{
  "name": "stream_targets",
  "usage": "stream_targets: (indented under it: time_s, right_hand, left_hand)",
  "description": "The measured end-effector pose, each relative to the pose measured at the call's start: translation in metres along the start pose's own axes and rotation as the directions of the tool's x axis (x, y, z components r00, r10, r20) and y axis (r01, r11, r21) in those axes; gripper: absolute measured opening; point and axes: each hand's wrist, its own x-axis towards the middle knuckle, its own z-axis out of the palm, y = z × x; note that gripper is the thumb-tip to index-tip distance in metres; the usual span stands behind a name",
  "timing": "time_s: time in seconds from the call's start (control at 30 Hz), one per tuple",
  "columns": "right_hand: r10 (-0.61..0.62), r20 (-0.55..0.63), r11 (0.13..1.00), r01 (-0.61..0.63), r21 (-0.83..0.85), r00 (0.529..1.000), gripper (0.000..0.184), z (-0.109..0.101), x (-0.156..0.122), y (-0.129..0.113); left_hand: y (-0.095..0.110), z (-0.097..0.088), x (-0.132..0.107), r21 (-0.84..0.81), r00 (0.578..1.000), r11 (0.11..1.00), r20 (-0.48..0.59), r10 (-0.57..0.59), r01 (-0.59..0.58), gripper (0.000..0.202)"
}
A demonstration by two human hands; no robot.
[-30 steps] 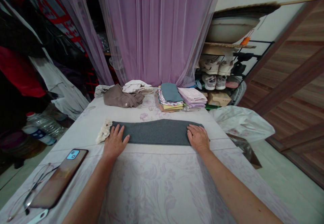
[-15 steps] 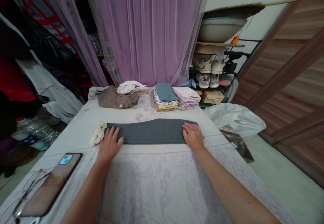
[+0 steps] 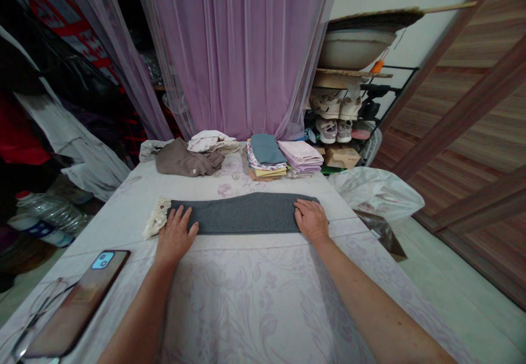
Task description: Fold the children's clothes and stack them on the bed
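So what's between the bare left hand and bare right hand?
A long, flat, dark-grey folded cloth: it runs from under the left hand to under the right hand, in the head view.

Hands [image 3: 176, 235] and forearms [image 3: 139, 303] are bare — a spot [image 3: 400, 323] marks the right forearm.

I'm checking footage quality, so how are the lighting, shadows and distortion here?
Head view, left: dim around the hanging clothes; head view, middle: gray folded garment fairly clear, soft shadow beside the right forearm; head view, right: wooden door slanted, possibly lens distortion.
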Motion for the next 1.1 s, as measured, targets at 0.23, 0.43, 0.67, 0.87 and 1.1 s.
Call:
stream_targets:
  time_s: [0.23, 0.43, 0.67, 0.87, 1.1]
  right_hand:
    - [0.009, 0.01, 1.0, -0.009, 0.005, 1.0, 0.028, -0.0008, 0.0004, 0.0004]
    - [0.01, 0.011, 1.0, -0.01, 0.002, 1.0, 0.027, -0.0009, 0.0003, 0.0004]
    - [0.008, 0.002, 1.0, -0.008, -0.003, 1.0, 0.027, -0.0017, 0.0006, -0.0002]
    - [0.008, 0.004, 1.0, -0.008, -0.004, 1.0, 0.027, -0.0019, 0.0009, -0.0003]
    - [-0.001, 0.004, 1.0, 0.001, -0.003, 1.0, 0.027, -0.0028, 0.0002, 0.0]
  left_hand:
    - [0.0011, -0.0031, 0.0005, 0.025, 0.999, 1.0, 0.036, 0.0, -0.001, 0.054]
    - [0.0013, -0.0029, 0.0003, 0.022, 1.0, 1.0, 0.022, 0.004, -0.005, 0.054]
    - [0.0006, -0.0022, 0.0002, 0.008, 1.0, 1.0, 0.013, 0.004, -0.004, 0.053]
    - [-0.0008, 0.0003, 0.0003, -0.017, 1.0, 1.0, 0.0, -0.005, 0.005, 0.052]
    - [0.0004, -0.0016, -0.001, 0.001, 1.0, 1.0, 0.021, 0.004, -0.004, 0.052]
